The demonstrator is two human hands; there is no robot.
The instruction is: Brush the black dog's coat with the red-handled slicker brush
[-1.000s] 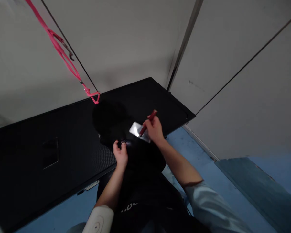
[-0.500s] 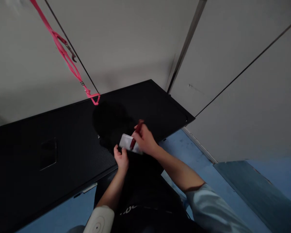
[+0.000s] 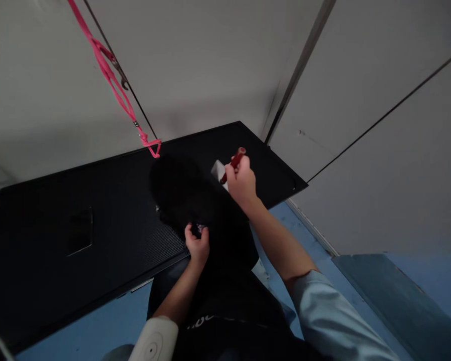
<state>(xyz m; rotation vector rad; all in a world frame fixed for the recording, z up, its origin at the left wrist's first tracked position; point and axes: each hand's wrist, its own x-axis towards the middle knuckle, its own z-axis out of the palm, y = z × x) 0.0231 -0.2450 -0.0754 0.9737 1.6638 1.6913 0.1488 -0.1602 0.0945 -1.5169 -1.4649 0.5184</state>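
My right hand (image 3: 242,183) is closed round a dark red, pen-like stick (image 3: 233,164) with a pale end, tilted up to the right. A white flat piece (image 3: 218,170) shows beside the stick's lower end; whether the same fingers grip it I cannot tell. Lower and to the left, my left hand (image 3: 198,244) pinches a small, light-patterned piece (image 3: 200,228), mostly hidden against black. Both hands are over a soft-looking black mass (image 3: 176,185) whose shape is lost in shadow.
A black tabletop (image 3: 41,220) stretches along the pale wall. On it, at the left, lies a dark glossy rectangle (image 3: 79,230). A pink cord (image 3: 113,80) with a metal hook hangs at the upper left. Blue floor (image 3: 315,260) shows at the right.
My right hand has moved up and away from my left with the red stick, and the white piece is now beside it instead of at my left fingers. The view has shifted slightly.
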